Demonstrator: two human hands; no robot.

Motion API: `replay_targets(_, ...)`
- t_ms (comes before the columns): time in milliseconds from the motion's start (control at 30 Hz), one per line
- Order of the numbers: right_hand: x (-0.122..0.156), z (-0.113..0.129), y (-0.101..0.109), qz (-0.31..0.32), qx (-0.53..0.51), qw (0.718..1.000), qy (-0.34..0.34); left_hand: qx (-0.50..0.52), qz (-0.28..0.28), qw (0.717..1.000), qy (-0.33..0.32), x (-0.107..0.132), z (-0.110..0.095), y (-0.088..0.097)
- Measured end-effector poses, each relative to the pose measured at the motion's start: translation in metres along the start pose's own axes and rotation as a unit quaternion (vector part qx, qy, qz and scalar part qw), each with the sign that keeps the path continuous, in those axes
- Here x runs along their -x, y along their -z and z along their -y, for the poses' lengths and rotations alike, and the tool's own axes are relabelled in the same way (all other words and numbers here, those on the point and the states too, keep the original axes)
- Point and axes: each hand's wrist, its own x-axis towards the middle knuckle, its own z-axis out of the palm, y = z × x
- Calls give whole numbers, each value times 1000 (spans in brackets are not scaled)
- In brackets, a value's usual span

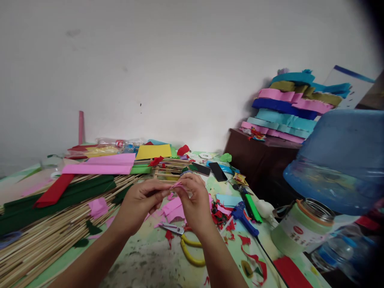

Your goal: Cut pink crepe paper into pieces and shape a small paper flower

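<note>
Both hands meet above the middle of the table, pinching a small piece of pink crepe paper between them. My left hand grips its left edge with thumb and forefinger. The fingers of my right hand close on the other side and hide part of the paper. Just below lie more pink paper pieces and a pair of scissors with yellow handles, partly behind my right forearm. A blue glue gun rests to the right, among red and green scraps.
Bundled thin sticks cover the table's left side, under dark green and pink paper. A phone lies further back. On the right stand a green jar, a large water bottle and a cabinet stacked with crepe paper.
</note>
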Motion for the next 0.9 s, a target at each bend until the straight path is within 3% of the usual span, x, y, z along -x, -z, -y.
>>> replay_targets(233,-3,-2,7,6,2,999,32,-86,37,993,-74,3,-11,-3)
replay_targets(433,-3,-2,10,-2,-23,999,34,-124,35,986,-108,7,-10,-6)
replay_targets(567,-5,-4,13,-3,-10,998,60,-127,35,986,-100,8,-8,-6)
replay_targets(767,-6,-8,20,2,81,981,179,-126,73,986,-76,7,-12,-9)
replay_targets(900,-6,-8,23,-10,101,973,208,-112,82,989,-55,7,-14,-10)
